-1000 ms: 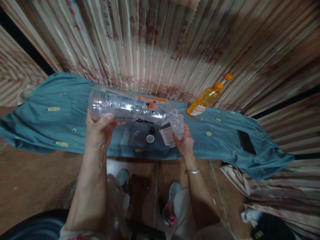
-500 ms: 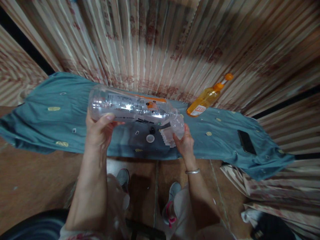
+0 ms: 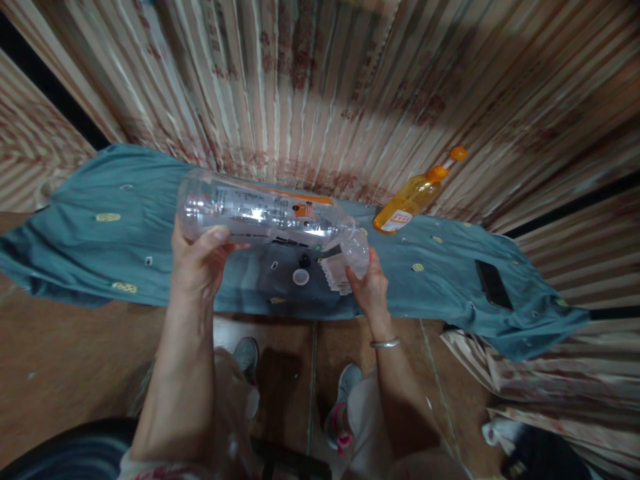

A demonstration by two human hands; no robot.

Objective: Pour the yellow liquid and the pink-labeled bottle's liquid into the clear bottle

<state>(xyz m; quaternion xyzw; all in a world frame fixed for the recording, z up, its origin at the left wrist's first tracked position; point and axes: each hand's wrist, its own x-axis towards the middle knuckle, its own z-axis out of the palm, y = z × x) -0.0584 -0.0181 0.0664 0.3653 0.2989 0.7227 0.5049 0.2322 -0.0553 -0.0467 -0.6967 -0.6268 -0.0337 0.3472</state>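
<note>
Mid-pour: large clear bottle gripped level by left hand, mouth over small clear cup pinched by right hand; white cap off, near desk's front edge.

Domestic room: patterned pleated curtain fills upper frame, teal embroidered cloth across centre, brown tiled floor lower left.

A clear plastic bottle is noted, labelled with black print and an orange band. A teal cloth is dotted with small yellow and white motifs. An orange bottle is topped by an orange cap and marked with a white label. Beige curtains are striped with reddish floral print. A black phone and a white cap are recorded.
</note>
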